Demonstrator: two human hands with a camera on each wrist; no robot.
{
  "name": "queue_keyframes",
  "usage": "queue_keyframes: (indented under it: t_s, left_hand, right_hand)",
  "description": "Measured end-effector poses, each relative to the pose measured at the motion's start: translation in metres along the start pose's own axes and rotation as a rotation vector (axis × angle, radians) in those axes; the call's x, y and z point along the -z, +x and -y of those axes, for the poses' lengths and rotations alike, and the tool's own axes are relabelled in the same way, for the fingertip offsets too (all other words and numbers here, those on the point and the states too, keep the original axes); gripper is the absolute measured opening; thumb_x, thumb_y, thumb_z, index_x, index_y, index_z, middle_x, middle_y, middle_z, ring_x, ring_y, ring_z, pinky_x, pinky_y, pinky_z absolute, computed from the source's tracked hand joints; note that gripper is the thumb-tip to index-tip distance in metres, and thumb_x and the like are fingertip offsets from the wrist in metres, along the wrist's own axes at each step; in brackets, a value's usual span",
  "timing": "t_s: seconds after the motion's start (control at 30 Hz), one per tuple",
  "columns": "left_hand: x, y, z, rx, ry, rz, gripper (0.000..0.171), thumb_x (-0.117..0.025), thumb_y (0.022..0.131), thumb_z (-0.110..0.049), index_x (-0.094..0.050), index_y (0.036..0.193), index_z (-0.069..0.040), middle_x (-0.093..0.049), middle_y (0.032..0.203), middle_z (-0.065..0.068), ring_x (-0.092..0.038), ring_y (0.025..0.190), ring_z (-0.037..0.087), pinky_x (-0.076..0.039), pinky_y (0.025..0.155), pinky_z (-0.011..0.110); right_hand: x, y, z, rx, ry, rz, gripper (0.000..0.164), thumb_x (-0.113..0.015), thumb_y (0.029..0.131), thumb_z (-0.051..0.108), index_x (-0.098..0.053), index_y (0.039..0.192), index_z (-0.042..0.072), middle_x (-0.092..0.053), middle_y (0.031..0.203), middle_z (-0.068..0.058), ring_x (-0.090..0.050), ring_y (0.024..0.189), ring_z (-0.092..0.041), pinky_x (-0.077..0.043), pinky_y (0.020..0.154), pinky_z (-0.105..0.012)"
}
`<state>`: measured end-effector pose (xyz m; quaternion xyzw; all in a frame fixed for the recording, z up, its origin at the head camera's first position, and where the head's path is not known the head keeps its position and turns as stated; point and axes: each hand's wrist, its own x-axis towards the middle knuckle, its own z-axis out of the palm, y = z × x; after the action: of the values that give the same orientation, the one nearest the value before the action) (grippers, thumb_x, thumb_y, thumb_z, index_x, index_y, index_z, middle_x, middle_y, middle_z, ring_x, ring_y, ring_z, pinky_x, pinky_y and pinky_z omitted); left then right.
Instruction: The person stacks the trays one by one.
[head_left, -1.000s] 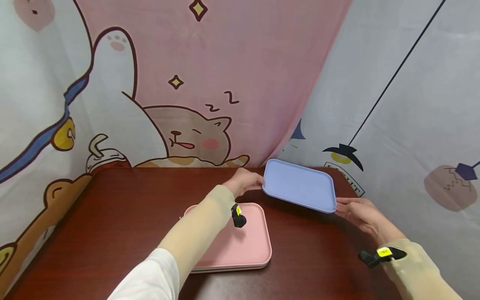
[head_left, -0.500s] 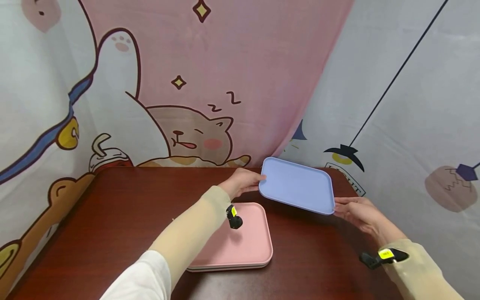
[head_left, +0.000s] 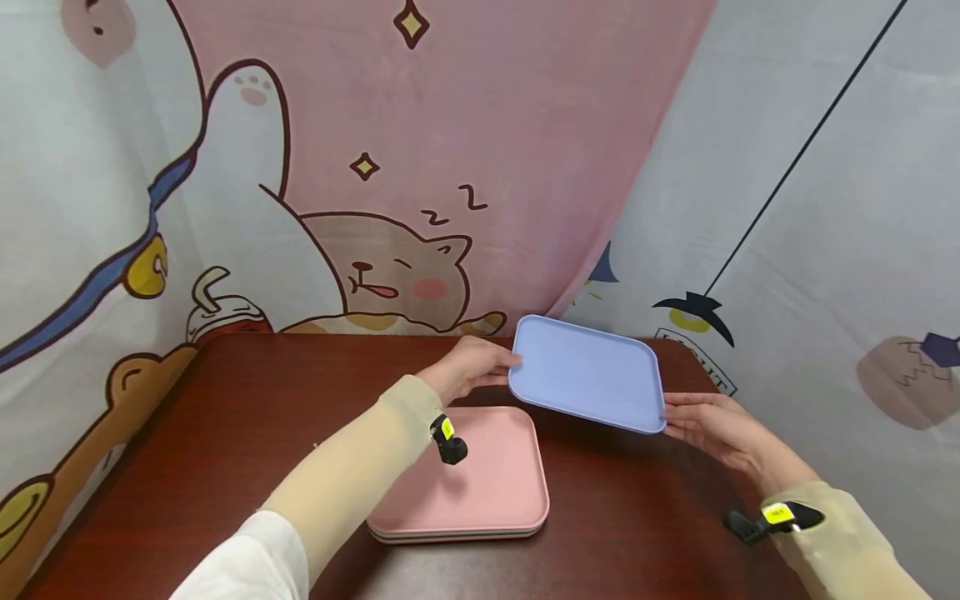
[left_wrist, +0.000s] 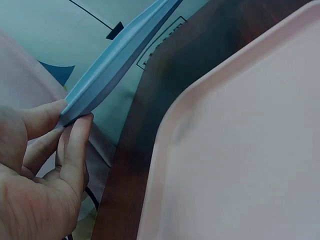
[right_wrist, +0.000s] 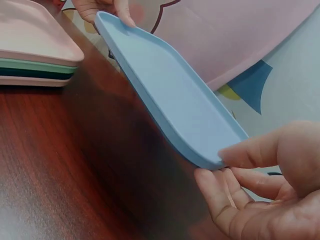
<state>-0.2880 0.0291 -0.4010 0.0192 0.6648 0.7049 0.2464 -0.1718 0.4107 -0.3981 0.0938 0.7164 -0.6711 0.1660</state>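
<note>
A light blue rectangular tray (head_left: 588, 372) with a low raised rim is held up over the back right of the table. My left hand (head_left: 471, 367) pinches its left edge, thumb on top and fingers beneath, as the left wrist view shows. At the opposite end, my right hand (head_left: 716, 429) pinches the right edge near the front corner. The blue tray (right_wrist: 165, 90) hangs above the wood in the right wrist view. Below my left forearm lies a stack of trays, a pink tray (head_left: 480, 475) on top; green and another pink edge (right_wrist: 30, 80) show beneath it.
The dark reddish-brown wooden table (head_left: 615, 517) ends at the back against a pink cartoon curtain (head_left: 525, 167). A pale grey-white curtain (head_left: 840, 250) hangs close on the right side. Small cameras are strapped to both wrists.
The blue tray, held in both hands, has shifted slightly left in the head view. My left hand has moved left with it; the stack stays put.
</note>
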Motion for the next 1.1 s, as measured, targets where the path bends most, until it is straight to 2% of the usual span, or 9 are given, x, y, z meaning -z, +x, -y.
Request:
queue_keyframes:
  t_s: [0.33, 0.63, 0.83, 1.1]
  left_hand:
    - [0.012, -0.019, 0.0, -0.006, -0.007, -0.012, 0.028, -0.083, 0.092, -0.006, -0.076, 0.115, 0.008, -0.077, 0.101, 0.015, -0.075, 0.088, 0.022, -0.064, 0.084, 0.034]
    - [0.023, -0.036, -0.001, -0.027, -0.011, -0.024, 0.032, -0.082, 0.093, -0.006, -0.074, 0.121, 0.009, -0.077, 0.107, 0.016, -0.076, 0.092, 0.024, -0.064, 0.086, 0.035]
    - [0.035, -0.046, -0.001, -0.033, -0.024, -0.016, 0.033, -0.082, 0.093, -0.006, -0.074, 0.12, 0.01, -0.077, 0.109, 0.017, -0.075, 0.094, 0.025, -0.064, 0.088, 0.037]
    - [0.053, -0.059, -0.002, -0.038, -0.032, -0.034, 0.032, -0.082, 0.093, -0.006, -0.074, 0.119, 0.01, -0.076, 0.11, 0.018, -0.076, 0.093, 0.026, -0.064, 0.088, 0.038]
  right_hand:
    - [-0.013, 0.0, 0.008, 0.021, -0.009, 0.009, 0.066, -0.065, 0.106, 0.007, -0.029, 0.154, -0.021, -0.07, 0.121, -0.007, -0.071, 0.106, -0.02, -0.061, 0.096, -0.04]
    - [-0.02, -0.002, 0.018, 0.04, 0.039, 0.008, 0.045, -0.071, 0.103, 0.006, -0.057, 0.141, -0.014, -0.074, 0.114, -0.009, -0.075, 0.101, -0.025, -0.061, 0.095, -0.041]
    - [-0.031, 0.0, 0.023, 0.053, 0.014, 0.038, 0.052, -0.07, 0.103, 0.005, -0.048, 0.144, -0.02, -0.074, 0.115, -0.011, -0.074, 0.099, -0.024, -0.062, 0.094, -0.041]
    - [-0.051, -0.001, 0.029, 0.064, 0.019, 0.076, 0.046, -0.069, 0.103, 0.005, -0.054, 0.14, -0.018, -0.074, 0.114, -0.011, -0.074, 0.098, -0.025, -0.062, 0.092, -0.039]
